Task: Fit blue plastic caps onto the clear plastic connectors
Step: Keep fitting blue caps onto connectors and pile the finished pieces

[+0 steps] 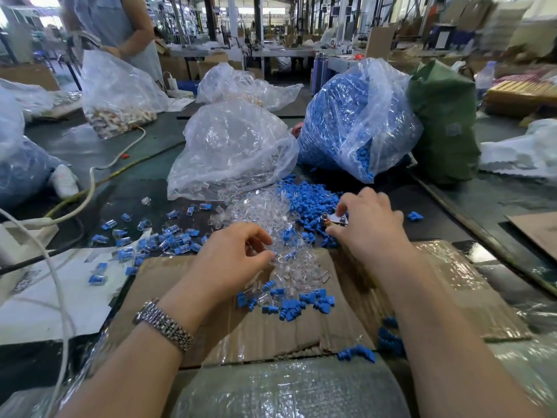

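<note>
Reaching into the heap of clear connectors [265, 218] from the head view, we are working with both hands at once so a connector and a cap can meet in the middle. Our left hand [238, 254] is curling its fingers over the near side of that heap, fingertips pinching at what looks like one clear piece, though we cannot tell if it is truly lifted free. Our right hand [366, 224] is sitting just right of the heap, over the loose blue caps [310, 200], fingers curled around a small metal tool [336, 219]. Finished capped pieces [168, 239] are lying left of the heap, kept apart from raw stock. Behind the heap, the clear bag [232, 146] and blue bag [346, 122] are spilling their parts toward us
</note>
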Demonstrator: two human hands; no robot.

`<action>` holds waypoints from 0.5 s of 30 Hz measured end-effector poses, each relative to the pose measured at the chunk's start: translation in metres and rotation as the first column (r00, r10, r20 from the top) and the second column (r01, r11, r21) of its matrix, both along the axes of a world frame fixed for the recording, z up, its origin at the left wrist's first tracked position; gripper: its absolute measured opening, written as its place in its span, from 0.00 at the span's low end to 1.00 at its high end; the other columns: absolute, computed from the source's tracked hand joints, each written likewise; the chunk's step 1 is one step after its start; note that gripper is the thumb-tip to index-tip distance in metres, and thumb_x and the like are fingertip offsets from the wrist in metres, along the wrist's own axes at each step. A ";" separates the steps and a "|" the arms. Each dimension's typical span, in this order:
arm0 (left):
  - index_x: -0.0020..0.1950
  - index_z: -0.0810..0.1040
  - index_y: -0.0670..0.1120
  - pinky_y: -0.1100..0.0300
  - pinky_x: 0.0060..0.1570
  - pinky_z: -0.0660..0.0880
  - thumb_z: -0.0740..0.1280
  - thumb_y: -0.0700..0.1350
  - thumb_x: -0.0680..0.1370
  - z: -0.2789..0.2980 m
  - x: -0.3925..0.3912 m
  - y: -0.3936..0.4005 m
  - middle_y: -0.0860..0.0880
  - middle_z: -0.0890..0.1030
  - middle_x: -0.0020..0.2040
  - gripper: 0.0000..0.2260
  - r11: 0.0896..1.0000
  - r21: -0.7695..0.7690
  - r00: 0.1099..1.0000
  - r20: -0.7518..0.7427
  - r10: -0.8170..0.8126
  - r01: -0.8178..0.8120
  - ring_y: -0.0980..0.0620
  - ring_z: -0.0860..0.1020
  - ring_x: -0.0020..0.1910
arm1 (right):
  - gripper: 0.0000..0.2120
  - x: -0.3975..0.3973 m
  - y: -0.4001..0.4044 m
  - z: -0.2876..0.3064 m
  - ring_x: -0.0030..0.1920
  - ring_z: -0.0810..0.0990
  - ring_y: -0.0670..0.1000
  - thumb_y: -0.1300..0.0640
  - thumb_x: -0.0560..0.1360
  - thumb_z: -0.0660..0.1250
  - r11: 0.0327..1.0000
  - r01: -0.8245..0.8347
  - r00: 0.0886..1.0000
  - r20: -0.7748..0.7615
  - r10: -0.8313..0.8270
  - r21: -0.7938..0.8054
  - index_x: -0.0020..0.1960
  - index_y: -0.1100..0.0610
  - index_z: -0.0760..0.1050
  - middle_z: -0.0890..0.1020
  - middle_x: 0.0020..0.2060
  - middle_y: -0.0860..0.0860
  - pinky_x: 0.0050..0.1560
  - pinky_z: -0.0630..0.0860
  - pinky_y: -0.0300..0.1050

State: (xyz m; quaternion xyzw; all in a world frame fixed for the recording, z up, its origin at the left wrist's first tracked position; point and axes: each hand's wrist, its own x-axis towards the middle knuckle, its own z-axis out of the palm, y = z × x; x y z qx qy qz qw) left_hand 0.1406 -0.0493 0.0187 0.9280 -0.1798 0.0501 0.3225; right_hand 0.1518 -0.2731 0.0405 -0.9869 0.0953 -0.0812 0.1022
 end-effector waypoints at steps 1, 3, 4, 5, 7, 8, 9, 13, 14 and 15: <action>0.52 0.81 0.53 0.75 0.39 0.70 0.73 0.47 0.78 -0.001 0.000 -0.001 0.58 0.80 0.43 0.04 1.000 -0.004 1.000 -0.006 -0.007 0.007 0.65 0.77 0.41 | 0.11 0.000 0.003 0.001 0.63 0.68 0.57 0.43 0.76 0.72 0.999 -0.048 0.999 0.017 0.048 -0.025 0.54 0.48 0.77 0.75 0.56 0.51 0.60 0.68 0.60; 0.52 0.81 0.52 0.74 0.39 0.72 0.72 0.45 0.78 -0.001 -0.001 -0.002 0.58 0.80 0.44 0.05 1.000 0.002 0.999 -0.023 -0.025 0.025 0.64 0.77 0.41 | 0.04 -0.002 0.010 0.000 0.61 0.69 0.55 0.47 0.77 0.71 0.989 -0.137 0.990 -0.027 0.135 -0.058 0.50 0.46 0.81 0.77 0.50 0.49 0.58 0.66 0.57; 0.52 0.81 0.52 0.74 0.40 0.72 0.72 0.44 0.78 -0.002 -0.001 -0.003 0.57 0.80 0.45 0.05 0.999 0.012 0.999 -0.029 -0.034 0.035 0.63 0.78 0.42 | 0.03 -0.002 0.012 -0.001 0.61 0.69 0.55 0.50 0.78 0.71 0.983 -0.175 0.983 -0.065 0.171 -0.062 0.50 0.45 0.82 0.78 0.49 0.49 0.59 0.66 0.56; 0.52 0.81 0.52 0.75 0.40 0.73 0.72 0.43 0.77 -0.001 -0.001 -0.003 0.57 0.80 0.46 0.06 0.999 0.021 0.999 -0.031 -0.040 0.041 0.63 0.78 0.41 | 0.05 -0.001 0.014 -0.003 0.61 0.70 0.55 0.53 0.79 0.70 0.976 -0.209 0.975 -0.093 0.203 -0.067 0.51 0.45 0.83 0.78 0.50 0.49 0.59 0.67 0.55; 0.51 0.81 0.52 0.75 0.41 0.73 0.73 0.43 0.77 -0.001 -0.001 -0.004 0.57 0.80 0.46 0.06 0.998 0.036 0.999 -0.030 -0.045 0.046 0.63 0.78 0.41 | 0.09 -0.001 0.014 -0.004 0.62 0.70 0.56 0.58 0.79 0.67 0.964 -0.249 0.964 -0.123 0.237 -0.092 0.54 0.47 0.84 0.80 0.52 0.49 0.62 0.69 0.55; 0.50 0.81 0.53 0.74 0.41 0.74 0.73 0.43 0.77 -0.001 -0.001 -0.003 0.56 0.80 0.45 0.06 0.998 0.039 0.998 -0.032 -0.046 0.047 0.62 0.78 0.41 | 0.10 0.000 0.013 -0.004 0.62 0.71 0.56 0.59 0.79 0.67 0.960 -0.260 0.961 -0.128 0.246 -0.107 0.55 0.48 0.84 0.80 0.53 0.50 0.62 0.69 0.55; 0.49 0.81 0.53 0.73 0.41 0.74 0.73 0.43 0.76 -0.001 -0.001 -0.003 0.56 0.80 0.45 0.06 0.998 0.037 0.998 -0.037 -0.046 0.047 0.62 0.79 0.41 | 0.11 0.001 0.011 -0.004 0.62 0.71 0.56 0.60 0.79 0.66 0.957 -0.268 0.958 -0.134 0.253 -0.108 0.56 0.49 0.84 0.81 0.54 0.51 0.62 0.70 0.54; 0.48 0.81 0.53 0.69 0.45 0.77 0.75 0.47 0.76 -0.001 0.000 -0.003 0.58 0.81 0.45 0.04 0.997 0.041 0.997 -0.045 -0.059 0.061 0.63 0.79 0.42 | 0.12 0.003 0.009 -0.006 0.63 0.72 0.57 0.63 0.79 0.65 0.964 -0.259 0.958 -0.142 0.248 -0.063 0.58 0.52 0.83 0.82 0.54 0.54 0.60 0.74 0.52; 0.47 0.81 0.53 0.68 0.45 0.77 0.75 0.48 0.76 -0.001 0.000 -0.003 0.58 0.81 0.45 0.04 0.997 0.045 0.998 -0.035 -0.058 0.060 0.64 0.78 0.42 | 0.12 0.004 0.009 -0.006 0.63 0.72 0.57 0.63 0.79 0.65 0.966 -0.250 0.961 -0.138 0.239 -0.067 0.58 0.52 0.83 0.81 0.53 0.54 0.60 0.74 0.52; 0.46 0.82 0.53 0.69 0.45 0.75 0.75 0.49 0.76 -0.001 0.001 -0.003 0.58 0.81 0.44 0.03 0.998 0.045 0.999 -0.020 -0.051 0.051 0.64 0.78 0.41 | 0.11 0.005 0.010 -0.007 0.62 0.73 0.57 0.62 0.79 0.65 0.967 -0.243 0.964 -0.132 0.231 -0.079 0.58 0.53 0.82 0.81 0.53 0.54 0.59 0.74 0.53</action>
